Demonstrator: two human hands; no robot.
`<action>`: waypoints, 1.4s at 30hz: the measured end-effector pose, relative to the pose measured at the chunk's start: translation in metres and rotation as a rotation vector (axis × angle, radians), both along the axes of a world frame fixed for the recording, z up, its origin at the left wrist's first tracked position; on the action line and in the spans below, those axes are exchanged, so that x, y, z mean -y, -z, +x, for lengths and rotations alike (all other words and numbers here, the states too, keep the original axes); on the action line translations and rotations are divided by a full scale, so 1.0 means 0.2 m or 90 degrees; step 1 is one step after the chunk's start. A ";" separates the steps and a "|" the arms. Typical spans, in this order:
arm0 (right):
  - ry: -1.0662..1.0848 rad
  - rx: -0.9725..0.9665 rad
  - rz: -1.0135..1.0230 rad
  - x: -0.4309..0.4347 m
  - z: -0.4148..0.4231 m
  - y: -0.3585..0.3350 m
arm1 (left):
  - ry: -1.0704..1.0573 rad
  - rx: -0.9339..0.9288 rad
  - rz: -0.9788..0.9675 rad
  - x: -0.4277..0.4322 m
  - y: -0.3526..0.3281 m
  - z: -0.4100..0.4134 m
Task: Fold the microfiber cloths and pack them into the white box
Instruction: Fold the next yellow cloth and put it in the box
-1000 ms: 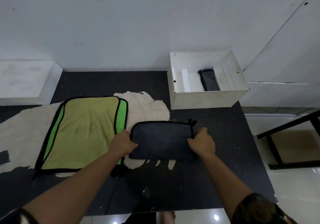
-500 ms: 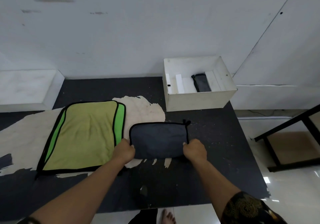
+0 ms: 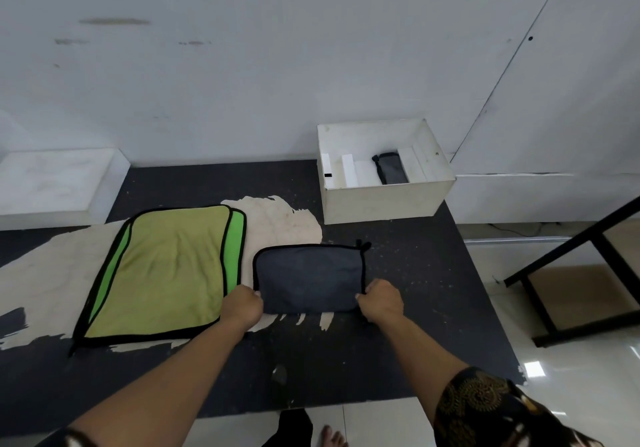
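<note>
Scuffed black tabletop: left grip and right grip pinch the soft rectangular grey cloth.

No legible text, labels, brand marks, numbers or signs appear on any surface or object in the head view.

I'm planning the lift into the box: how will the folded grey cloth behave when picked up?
Probably floppy: the grey cloth is thin folded fabric, so its far edge may sag or unfold. Likely light for its size. The left hand and right hand gripping both near corners should steady it.
</note>
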State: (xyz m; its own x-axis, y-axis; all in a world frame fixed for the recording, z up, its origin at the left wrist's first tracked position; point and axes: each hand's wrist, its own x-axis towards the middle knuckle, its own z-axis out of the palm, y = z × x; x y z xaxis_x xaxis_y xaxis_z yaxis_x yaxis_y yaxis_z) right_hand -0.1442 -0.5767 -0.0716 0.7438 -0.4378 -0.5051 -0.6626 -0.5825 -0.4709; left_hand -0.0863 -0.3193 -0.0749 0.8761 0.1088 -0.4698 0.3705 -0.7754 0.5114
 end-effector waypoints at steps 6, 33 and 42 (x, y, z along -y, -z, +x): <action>0.054 0.022 0.033 0.15 -0.08 -0.01 | 0.004 0.056 -0.053 0.03 0.00 -0.08; 0.218 -0.020 0.146 0.26 -0.18 -0.01 | 0.178 -0.046 0.019 0.08 0.06 -0.31; 0.219 -0.037 0.123 0.27 -0.16 0.08 | 0.296 0.286 0.188 0.17 -0.01 -0.31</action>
